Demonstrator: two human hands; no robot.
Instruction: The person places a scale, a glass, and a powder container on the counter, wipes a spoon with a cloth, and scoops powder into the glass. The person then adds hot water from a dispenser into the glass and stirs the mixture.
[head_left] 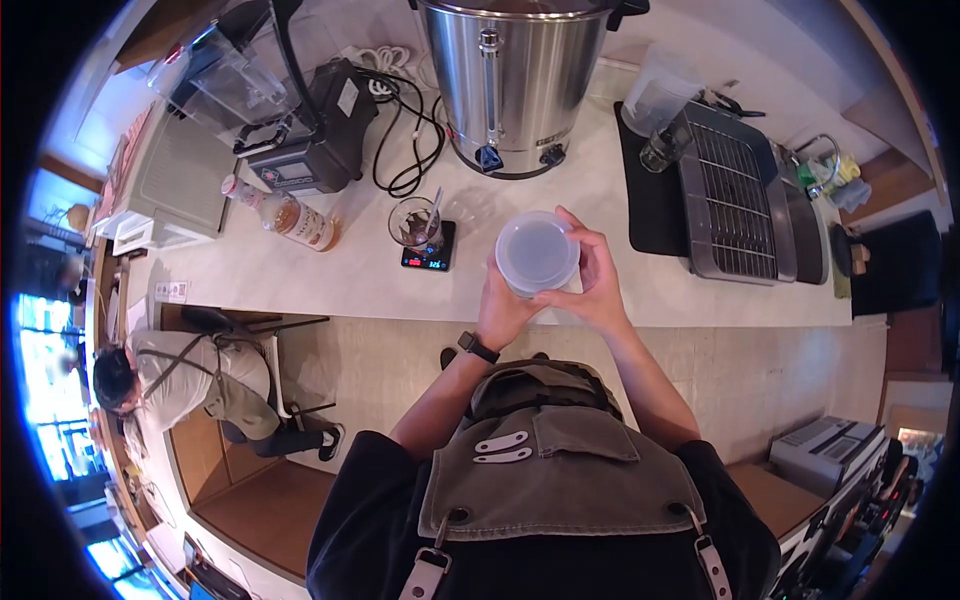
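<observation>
Between my two hands is a round plastic container (537,252) with a translucent lid, held over the counter's front edge. My left hand (506,305) wraps its left and lower side. Around its right side, my right hand (592,270) curls with fingers at the rim. What the container holds is hidden by the cloudy lid. To the left, a glass (412,225) with dark contents and a stirrer in it stands on a small black digital scale (430,258) with lit digits. A syrup bottle (292,218) with amber liquid is farther left.
A large steel urn (510,90) stands at the back, with a blender (300,130) and coiled black cables (410,150) to its left. A dish rack (735,190) and a glass (660,150) sit right. Behind the counter, a person (210,380) bends at lower left.
</observation>
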